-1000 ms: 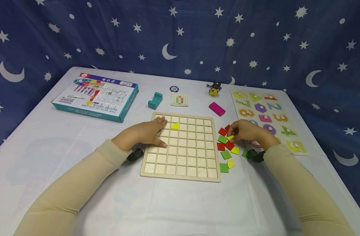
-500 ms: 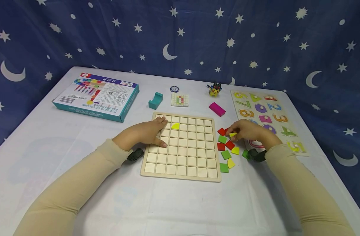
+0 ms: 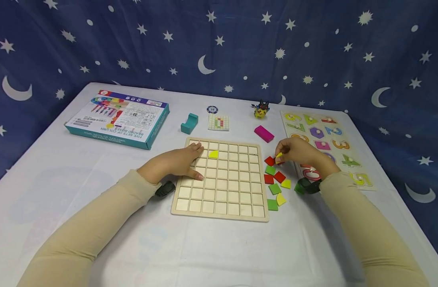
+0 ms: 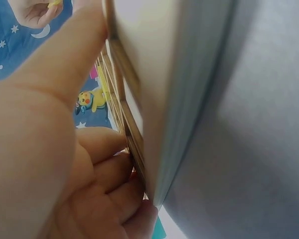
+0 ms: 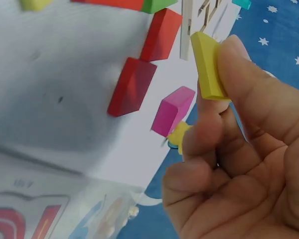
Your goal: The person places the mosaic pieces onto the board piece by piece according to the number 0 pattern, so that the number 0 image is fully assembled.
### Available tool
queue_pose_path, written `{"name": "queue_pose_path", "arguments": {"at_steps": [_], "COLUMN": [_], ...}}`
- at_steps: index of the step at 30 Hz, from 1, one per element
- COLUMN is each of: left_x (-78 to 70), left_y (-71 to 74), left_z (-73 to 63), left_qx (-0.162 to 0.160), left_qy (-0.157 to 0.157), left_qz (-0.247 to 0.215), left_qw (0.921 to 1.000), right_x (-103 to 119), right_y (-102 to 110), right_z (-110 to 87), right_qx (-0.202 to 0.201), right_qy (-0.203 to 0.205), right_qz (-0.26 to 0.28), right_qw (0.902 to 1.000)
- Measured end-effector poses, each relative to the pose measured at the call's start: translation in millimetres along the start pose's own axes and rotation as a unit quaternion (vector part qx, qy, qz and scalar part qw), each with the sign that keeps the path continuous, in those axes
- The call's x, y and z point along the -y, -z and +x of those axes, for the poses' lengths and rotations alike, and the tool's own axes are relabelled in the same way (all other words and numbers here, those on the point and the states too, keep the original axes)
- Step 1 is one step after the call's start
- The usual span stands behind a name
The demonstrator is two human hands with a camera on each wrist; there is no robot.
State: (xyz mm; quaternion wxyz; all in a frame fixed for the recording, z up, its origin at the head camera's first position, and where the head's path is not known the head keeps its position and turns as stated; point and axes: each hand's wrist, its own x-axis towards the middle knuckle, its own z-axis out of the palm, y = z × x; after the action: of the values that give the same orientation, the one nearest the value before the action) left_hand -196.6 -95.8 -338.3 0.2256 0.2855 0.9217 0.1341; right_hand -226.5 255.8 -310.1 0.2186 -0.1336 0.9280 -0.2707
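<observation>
My left hand rests on the left side of a wooden grid board, fingers spread over its upper left cells and edge. One yellow quarter-circle tile lies in a cell in the board's second row. Just right of the board, my right hand pinches another yellow tile between thumb and fingers, raised off the table. Beneath and around that hand lie loose tiles: red squares, green squares and yellow quarter-circles.
Behind the board are a small pattern card, a teal block, a magenta block, a poker chip and a toy figure. A number puzzle lies at right, partly under the right forearm; a flat box lies at left.
My right hand has picked up a yellow tile from the loose pile and lifted it slightly. My left hand has stayed in place on the board.
</observation>
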Motion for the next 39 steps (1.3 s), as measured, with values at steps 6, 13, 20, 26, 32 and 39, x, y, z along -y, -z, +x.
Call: {"name": "queue_pose_path", "arguments": {"at_steps": [6, 13, 20, 26, 32, 39], "left_x": [-1.1, -0.2, 1.2, 0.7, 0.9, 1.9], "left_y": [0.3, -0.4, -2.1, -1.3, -1.6, -2.8], "left_z": [-2.3, -0.7, 0.4, -0.4, -0.5, 1.0], "left_qx": [-0.001, -0.002, -0.005, -0.004, -0.003, 0.0], "left_qy": [-0.001, -0.004, -0.007, -0.004, -0.001, 0.003], "left_qz": [0.001, 0.004, 0.006, 0.005, 0.004, 0.005], "left_qw": [1.0, 1.0, 1.0, 1.0, 1.0, 1.0], "right_x": [0, 6, 14, 18, 20, 24], "right_y": [-2, -4, -6, -9, -10, -13], "right_z": [6.7, 10.5, 16.0, 21.2, 22.2, 25.4], "right_qx": [-0.009, -0.007, 0.006, -0.001, -0.014, -0.009], "right_qy": [0.011, 0.006, 0.004, 0.009, 0.016, 0.025], "right_qz": [0.014, 0.036, 0.046, 0.072, 0.077, 0.086], "right_qw": [0.9998, 0.9993, 0.9989, 0.9974, 0.9968, 0.996]}}
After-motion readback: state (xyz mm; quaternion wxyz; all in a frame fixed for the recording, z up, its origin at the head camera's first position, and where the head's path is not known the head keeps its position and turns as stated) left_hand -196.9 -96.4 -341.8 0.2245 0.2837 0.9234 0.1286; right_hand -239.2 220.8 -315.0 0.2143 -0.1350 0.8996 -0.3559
